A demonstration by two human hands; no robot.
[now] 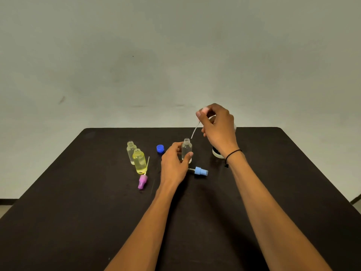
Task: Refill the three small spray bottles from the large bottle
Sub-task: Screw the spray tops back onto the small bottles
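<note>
Head view: clear bottle (186, 151) upright.

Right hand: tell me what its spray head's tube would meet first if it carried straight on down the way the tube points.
The right hand holds a pink spray head; its tube slants toward the open mouth of the clear bottle in the left hand's grip. Likely the mouth first, though depth is unclear.

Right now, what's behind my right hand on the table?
Behind the right hand stands the large bottle; only its clear base and dark label band show. The hand and wrist cover its upper body and mouth.
</note>
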